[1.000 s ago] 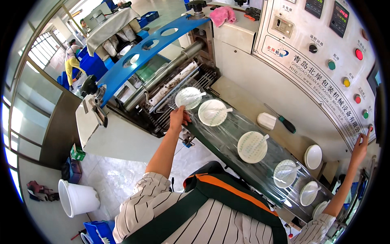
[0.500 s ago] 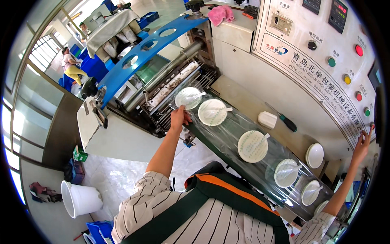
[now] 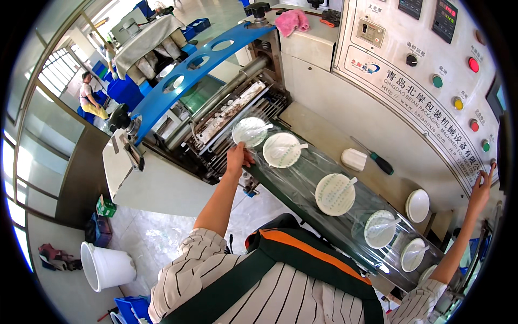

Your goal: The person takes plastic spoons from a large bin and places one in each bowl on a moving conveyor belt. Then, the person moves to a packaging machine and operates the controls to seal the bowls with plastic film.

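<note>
My left hand (image 3: 237,158) is closed at the near edge of the clear plastic film (image 3: 306,162), right beside a white bowl (image 3: 250,133) with a spoon. Its thumb lies close to that bowl. Under the film, more white bowls with spoons stand in a row along the dark green conveyor (image 3: 280,191), among them a larger bowl (image 3: 335,194) in the middle. At the far right my right hand (image 3: 480,190) reaches up to the control panel (image 3: 415,89), fingers stretched out. A fingertip touches or nearly touches a small control (image 3: 493,162) at the panel's edge.
A screwdriver (image 3: 382,163), a white block-like piece (image 3: 354,160) and stacked white bowls (image 3: 417,206) lie behind the conveyor. Metal rollers (image 3: 229,116) under a blue plate (image 3: 205,60) stand at its left end. A white bucket (image 3: 109,265) is on the floor.
Both my hands stay nearly in place, and the bowls have not visibly moved. In the background at the left, a person in yellow trousers has shifted posture.
</note>
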`<control>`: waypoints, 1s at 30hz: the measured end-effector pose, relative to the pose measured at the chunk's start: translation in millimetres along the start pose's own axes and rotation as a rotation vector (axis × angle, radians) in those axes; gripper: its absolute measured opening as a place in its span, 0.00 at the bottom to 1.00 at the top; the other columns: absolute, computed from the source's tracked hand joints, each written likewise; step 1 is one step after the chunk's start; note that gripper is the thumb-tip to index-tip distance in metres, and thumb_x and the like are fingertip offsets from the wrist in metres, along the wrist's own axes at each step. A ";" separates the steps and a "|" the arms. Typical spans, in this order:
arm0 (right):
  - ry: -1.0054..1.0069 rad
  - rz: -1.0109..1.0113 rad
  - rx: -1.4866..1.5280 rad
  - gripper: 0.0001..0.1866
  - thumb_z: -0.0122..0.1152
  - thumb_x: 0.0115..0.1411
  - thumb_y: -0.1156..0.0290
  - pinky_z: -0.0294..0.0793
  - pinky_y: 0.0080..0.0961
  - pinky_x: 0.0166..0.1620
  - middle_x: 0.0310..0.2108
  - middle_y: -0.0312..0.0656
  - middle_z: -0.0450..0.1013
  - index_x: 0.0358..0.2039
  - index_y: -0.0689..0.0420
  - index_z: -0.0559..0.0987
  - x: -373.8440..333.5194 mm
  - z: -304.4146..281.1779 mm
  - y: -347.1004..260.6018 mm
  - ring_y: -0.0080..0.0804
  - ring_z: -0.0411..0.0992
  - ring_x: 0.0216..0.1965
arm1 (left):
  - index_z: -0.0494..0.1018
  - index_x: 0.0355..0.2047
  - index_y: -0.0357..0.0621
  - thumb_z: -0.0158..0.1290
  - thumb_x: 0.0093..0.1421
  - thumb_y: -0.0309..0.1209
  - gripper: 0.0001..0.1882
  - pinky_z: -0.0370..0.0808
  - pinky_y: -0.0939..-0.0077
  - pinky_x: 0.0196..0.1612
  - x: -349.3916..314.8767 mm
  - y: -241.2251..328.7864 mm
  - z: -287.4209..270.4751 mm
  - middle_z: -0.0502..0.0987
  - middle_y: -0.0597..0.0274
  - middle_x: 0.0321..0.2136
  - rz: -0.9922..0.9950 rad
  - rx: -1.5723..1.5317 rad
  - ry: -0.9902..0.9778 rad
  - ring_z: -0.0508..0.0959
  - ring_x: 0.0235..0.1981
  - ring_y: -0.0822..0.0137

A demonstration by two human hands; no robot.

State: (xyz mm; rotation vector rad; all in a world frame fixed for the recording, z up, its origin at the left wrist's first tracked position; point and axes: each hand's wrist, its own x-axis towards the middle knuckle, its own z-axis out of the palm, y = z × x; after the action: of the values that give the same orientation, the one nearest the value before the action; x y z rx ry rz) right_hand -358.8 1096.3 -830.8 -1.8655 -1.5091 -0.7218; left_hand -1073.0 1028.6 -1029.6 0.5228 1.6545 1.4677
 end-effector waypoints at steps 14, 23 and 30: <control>0.104 -0.164 -0.099 0.09 0.46 0.58 0.70 0.69 0.30 0.34 0.59 0.32 0.51 0.36 0.59 0.72 2.3 15.8 4.7 0.41 0.69 0.41 | 0.68 0.15 0.35 0.43 0.55 0.39 0.20 0.63 0.79 0.09 -1.7 -4.9 0.7 0.70 0.55 0.10 0.018 0.013 -0.006 0.69 0.08 0.66; 0.131 -0.018 -0.189 0.08 0.45 0.58 0.68 0.70 0.32 0.29 0.58 0.30 0.53 0.36 0.55 0.71 3.4 2.9 -22.5 0.41 0.71 0.36 | 0.68 0.15 0.34 0.43 0.55 0.39 0.20 0.63 0.80 0.09 -3.7 6.5 3.8 0.70 0.55 0.09 0.009 -0.014 -0.002 0.70 0.09 0.66; 0.097 -0.080 -0.258 0.09 0.45 0.58 0.65 0.71 0.33 0.29 0.58 0.32 0.54 0.36 0.52 0.72 5.0 7.1 -19.9 0.40 0.71 0.38 | 0.68 0.17 0.35 0.43 0.56 0.39 0.20 0.65 0.79 0.10 1.5 -4.3 -2.1 0.70 0.56 0.10 0.023 -0.010 -0.061 0.70 0.09 0.66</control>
State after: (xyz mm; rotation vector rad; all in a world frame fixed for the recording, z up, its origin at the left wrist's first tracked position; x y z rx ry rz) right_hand -377.1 1107.8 -829.1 -1.9323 -1.4928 -1.0727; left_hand -1074.6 1027.5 -1034.2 0.5769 1.5977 1.4615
